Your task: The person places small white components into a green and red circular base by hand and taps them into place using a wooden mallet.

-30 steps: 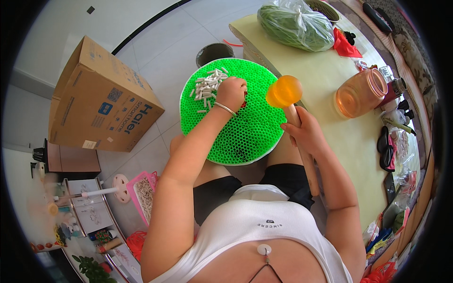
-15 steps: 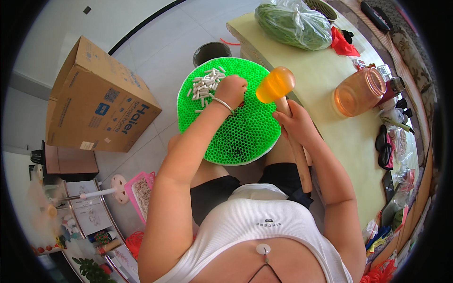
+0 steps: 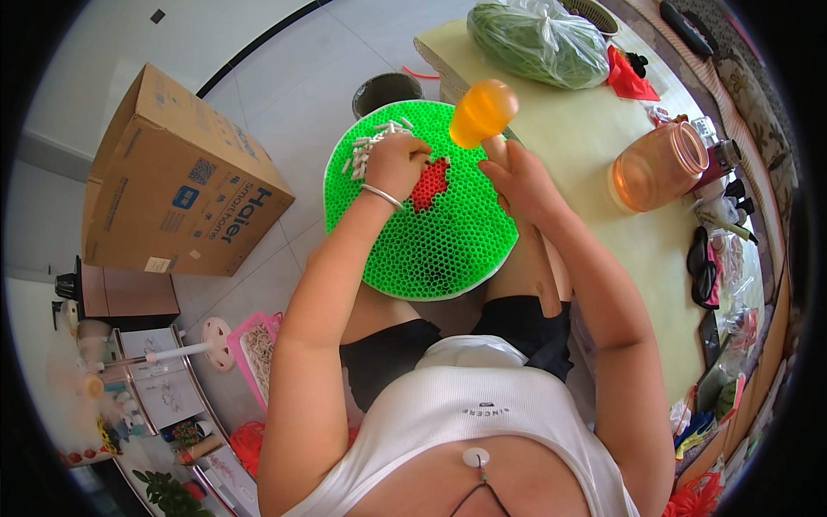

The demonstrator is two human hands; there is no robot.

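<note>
A round green honeycomb board [image 3: 405, 250] rests across my thighs, with a patch of red cells [image 3: 431, 185] near its middle. Small white cylindrical pegs [image 3: 362, 155] lie heaped at its far left. My left hand [image 3: 401, 165], with a bangle at the wrist, is over the right side of this heap. Its fingers are curled together, and whatever they pinch is hidden. My right hand [image 3: 521, 179] grips the wooden handle of a mallet [image 3: 484, 114] with a translucent orange head. The mallet head is raised over the board's far right edge, and the handle slants down toward my lap.
A pale table [image 3: 568, 146] on the right carries a bagged bunch of greens [image 3: 538, 47], an orange-tinted jar [image 3: 650, 172] and assorted small items. A large cardboard box [image 3: 181, 181] stands at left. Beyond the board is a dark bucket [image 3: 385, 90]; a pink basket [image 3: 258, 353] sits lower left.
My left hand has moved left from the board's middle to the white pegs, uncovering the red patch. My right hand has shifted up and left, lifting the mallet head farther away.
</note>
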